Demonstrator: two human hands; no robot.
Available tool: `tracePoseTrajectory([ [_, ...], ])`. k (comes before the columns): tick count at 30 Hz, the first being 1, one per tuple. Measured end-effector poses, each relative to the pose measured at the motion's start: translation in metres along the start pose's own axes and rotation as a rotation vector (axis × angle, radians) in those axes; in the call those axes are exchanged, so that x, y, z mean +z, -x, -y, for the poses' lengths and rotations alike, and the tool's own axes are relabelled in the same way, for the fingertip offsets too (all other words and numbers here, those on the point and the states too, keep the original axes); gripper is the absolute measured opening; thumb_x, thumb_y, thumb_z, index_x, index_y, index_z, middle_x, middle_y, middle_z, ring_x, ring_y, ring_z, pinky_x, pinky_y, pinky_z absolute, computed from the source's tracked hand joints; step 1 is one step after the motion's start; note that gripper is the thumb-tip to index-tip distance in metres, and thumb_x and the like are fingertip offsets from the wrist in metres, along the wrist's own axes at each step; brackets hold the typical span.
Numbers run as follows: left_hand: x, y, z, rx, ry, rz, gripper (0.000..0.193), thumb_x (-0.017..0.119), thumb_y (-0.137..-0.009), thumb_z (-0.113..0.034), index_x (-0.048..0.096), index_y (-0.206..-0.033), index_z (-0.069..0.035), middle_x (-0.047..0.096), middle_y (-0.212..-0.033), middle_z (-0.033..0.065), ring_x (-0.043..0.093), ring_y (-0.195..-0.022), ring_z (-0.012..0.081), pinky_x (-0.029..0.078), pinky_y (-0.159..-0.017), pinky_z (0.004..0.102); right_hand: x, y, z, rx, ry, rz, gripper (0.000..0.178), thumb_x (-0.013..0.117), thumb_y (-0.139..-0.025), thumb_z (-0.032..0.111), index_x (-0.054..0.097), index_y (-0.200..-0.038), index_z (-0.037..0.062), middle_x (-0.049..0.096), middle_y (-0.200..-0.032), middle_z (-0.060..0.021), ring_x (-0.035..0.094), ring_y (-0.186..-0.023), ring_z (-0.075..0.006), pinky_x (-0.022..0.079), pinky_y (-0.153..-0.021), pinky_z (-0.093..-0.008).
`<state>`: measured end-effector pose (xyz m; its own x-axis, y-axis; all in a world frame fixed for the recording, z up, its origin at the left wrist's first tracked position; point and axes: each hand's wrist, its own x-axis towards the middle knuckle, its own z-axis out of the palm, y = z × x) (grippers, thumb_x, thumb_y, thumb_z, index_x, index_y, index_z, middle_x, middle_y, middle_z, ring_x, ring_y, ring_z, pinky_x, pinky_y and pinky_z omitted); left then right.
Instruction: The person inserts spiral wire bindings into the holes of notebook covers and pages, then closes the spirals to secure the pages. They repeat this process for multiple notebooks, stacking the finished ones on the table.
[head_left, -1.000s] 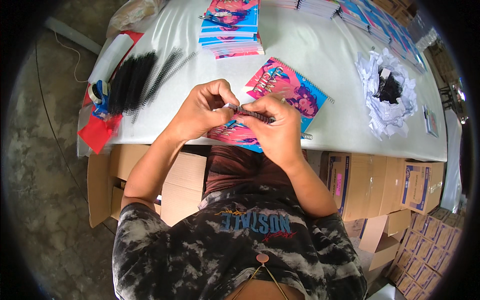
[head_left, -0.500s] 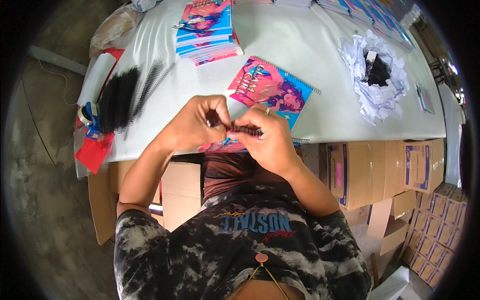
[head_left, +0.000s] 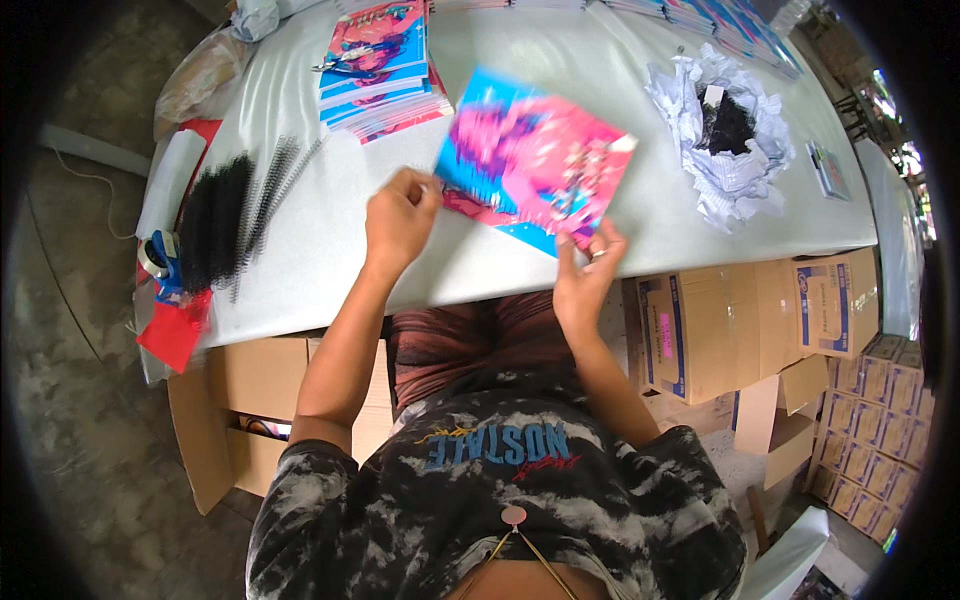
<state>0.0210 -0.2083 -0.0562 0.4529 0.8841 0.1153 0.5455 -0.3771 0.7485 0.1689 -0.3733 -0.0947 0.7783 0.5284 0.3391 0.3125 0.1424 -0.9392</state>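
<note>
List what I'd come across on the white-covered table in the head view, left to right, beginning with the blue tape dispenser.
Blue tape dispenser, black spiral coils, notebook stack, blurred pink-and-blue notebook held by the right hand, crumpled white paper, small flat pack.

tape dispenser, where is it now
In the head view, the blue tape dispenser is at the left edge of the table, above the red sheet and left of the black coils.
</note>
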Motion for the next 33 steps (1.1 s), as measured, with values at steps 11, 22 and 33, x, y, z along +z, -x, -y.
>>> tracePoseTrajectory([
  [11,0.025,0.017,0.009,0.287,-0.322,0.036,0.057,0.071,-0.066,-0.021,0.053,-0.119,-0.014,0.049,-0.113,0.0121,0.042,-0.110,0.0302,0.030,-0.094,0.0439,-0.022,0.016,-0.009,-0.138,0.745,0.197,0.058,0.070,-0.074,0.023,0.048,-0.125,0.0057,0.050,-0.124,-0.0142,0.041,-0.117,-0.0288,0.023,-0.095,-0.0456],
  [22,0.059,0.018,-0.003,0.306,-0.247,-0.124,0.028,0.072,-0.070,-0.017,0.062,-0.096,-0.011,0.057,-0.103,0.0085,0.050,-0.099,0.0270,0.039,-0.084,0.0373,-0.051,-0.023,-0.045,-0.267,0.637,-0.023,0.029,0.078,-0.063,0.016,0.069,-0.089,0.0081,0.066,-0.096,-0.0063,0.054,-0.095,-0.0220,0.032,-0.089,-0.0362],
  [33,-0.015,-0.082,-0.006,0.465,-0.471,-0.383,0.053,0.065,-0.077,-0.020,0.046,-0.126,-0.012,0.044,-0.130,0.0103,0.041,-0.119,0.0327,0.033,-0.095,0.0441,-0.047,-0.031,-0.042,-0.180,0.749,-0.042,0.042,0.078,-0.063,0.018,0.064,-0.103,0.0129,0.060,-0.100,-0.0013,0.049,-0.099,-0.0226,0.032,-0.089,-0.0382],
])
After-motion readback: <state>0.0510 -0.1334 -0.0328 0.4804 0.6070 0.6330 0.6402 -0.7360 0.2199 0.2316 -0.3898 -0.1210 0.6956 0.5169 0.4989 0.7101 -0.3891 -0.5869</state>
